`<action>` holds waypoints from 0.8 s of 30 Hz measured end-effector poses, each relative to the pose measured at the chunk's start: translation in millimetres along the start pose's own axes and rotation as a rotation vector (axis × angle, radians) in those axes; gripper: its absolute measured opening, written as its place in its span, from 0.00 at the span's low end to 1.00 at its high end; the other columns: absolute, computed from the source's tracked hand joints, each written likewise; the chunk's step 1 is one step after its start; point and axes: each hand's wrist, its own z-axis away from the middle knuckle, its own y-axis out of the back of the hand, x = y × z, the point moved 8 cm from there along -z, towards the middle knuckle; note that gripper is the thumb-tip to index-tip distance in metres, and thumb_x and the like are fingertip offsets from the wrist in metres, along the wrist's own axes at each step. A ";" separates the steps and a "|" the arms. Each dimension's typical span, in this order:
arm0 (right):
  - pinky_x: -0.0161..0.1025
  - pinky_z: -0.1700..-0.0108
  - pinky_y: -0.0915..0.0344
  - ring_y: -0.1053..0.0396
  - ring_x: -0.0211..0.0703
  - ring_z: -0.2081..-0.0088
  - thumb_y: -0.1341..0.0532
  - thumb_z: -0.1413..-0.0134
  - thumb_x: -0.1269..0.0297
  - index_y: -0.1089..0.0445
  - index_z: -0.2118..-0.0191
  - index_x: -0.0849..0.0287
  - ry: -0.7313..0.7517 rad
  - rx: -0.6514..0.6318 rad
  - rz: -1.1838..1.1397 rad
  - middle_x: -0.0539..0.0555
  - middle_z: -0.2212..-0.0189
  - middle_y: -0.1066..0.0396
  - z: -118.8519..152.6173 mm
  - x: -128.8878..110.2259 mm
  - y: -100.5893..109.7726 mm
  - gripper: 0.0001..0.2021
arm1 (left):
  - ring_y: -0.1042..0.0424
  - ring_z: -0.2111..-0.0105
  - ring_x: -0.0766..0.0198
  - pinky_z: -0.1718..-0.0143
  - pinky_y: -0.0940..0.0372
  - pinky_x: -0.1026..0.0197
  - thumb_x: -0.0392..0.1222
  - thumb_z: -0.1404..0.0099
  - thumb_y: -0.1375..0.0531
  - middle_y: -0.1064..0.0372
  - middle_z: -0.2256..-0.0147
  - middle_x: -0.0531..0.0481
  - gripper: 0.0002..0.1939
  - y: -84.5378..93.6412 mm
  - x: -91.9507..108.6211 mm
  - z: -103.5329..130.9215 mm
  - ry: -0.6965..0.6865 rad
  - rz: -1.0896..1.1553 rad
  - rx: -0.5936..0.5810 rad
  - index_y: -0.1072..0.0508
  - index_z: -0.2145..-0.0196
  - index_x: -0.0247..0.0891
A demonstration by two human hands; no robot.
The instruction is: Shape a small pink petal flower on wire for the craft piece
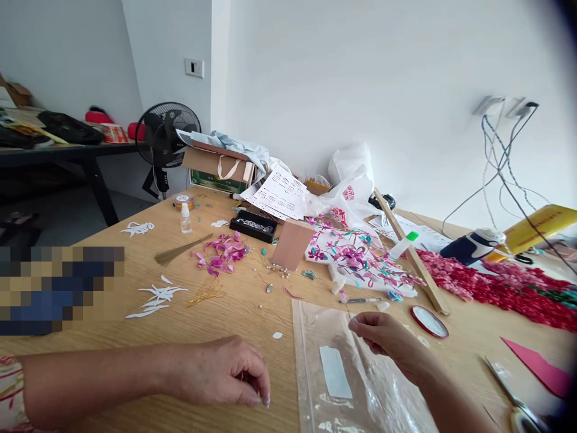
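Note:
My left hand (pixel 238 371) hovers low over the front of the wooden table with its fingertips pinched together. Whatever sits in that pinch is too small to name. My right hand (pixel 383 338) is above a clear zip bag (pixel 311 355), thumb and forefinger pressed together; what they hold, if anything, cannot be made out. A white rectangular label (pixel 335 373) shows on the bag. Between the hands lies a small white petal-shaped piece (pixel 277 335). Several white leaf-shaped pieces (pixel 160 296) and golden wires (pixel 205 293) rest beyond my left hand.
Pink petals (pixel 220 252), a black tray (pixel 253 226) and a wooden block (pixel 291 245) stand farther back. To the right are a wooden stick (pixel 412 258), a red-rimmed round lid (pixel 430 322), scissors (pixel 509 391) and red thread bundles (pixel 500 285). A small bottle (pixel 186 219) stands at left.

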 end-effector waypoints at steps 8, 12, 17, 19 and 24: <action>0.30 0.82 0.53 0.51 0.28 0.85 0.43 0.59 0.67 0.41 0.84 0.61 -0.017 -0.026 0.170 0.43 0.90 0.49 -37.8 -26.2 -27.7 0.09 | 0.40 0.75 0.72 0.71 0.44 0.72 0.31 0.47 0.44 0.38 0.76 0.54 0.10 -0.6 0.9 7.6 -0.040 -0.057 -0.003 0.27 0.67 0.35; 0.30 0.80 0.46 0.45 0.28 0.83 0.45 0.52 0.68 0.38 0.79 0.63 -0.064 -0.037 0.320 0.44 0.86 0.43 -49.9 -31.9 -33.1 0.08 | 0.39 0.74 0.71 0.71 0.44 0.72 0.30 0.47 0.44 0.37 0.76 0.53 0.10 2.3 0.6 12.0 -0.051 -0.067 0.007 0.26 0.67 0.34; 0.40 0.66 0.35 0.34 0.37 0.66 0.47 0.47 0.61 0.36 0.60 0.61 -0.131 -0.083 0.476 0.53 0.62 0.34 -60.3 -31.1 -40.5 0.11 | 0.38 0.74 0.71 0.71 0.44 0.72 0.30 0.47 0.44 0.36 0.76 0.53 0.10 5.0 -5.5 13.9 -0.033 -0.069 0.013 0.26 0.67 0.33; 0.42 0.62 0.36 0.34 0.39 0.63 0.47 0.47 0.62 0.37 0.57 0.60 -0.145 -0.093 0.517 0.54 0.59 0.35 -64.2 -29.6 -42.0 0.13 | 0.38 0.74 0.71 0.70 0.43 0.72 0.30 0.47 0.44 0.36 0.76 0.53 0.10 5.3 -8.3 14.2 -0.026 -0.069 0.014 0.26 0.66 0.34; 0.44 0.61 0.36 0.35 0.41 0.61 0.47 0.47 0.62 0.37 0.56 0.60 -0.153 -0.104 0.601 0.54 0.57 0.36 -75.9 -22.7 -41.9 0.13 | 0.37 0.74 0.71 0.70 0.43 0.71 0.31 0.47 0.44 0.35 0.75 0.53 0.10 4.9 -13.6 14.6 -0.027 -0.054 0.021 0.26 0.66 0.35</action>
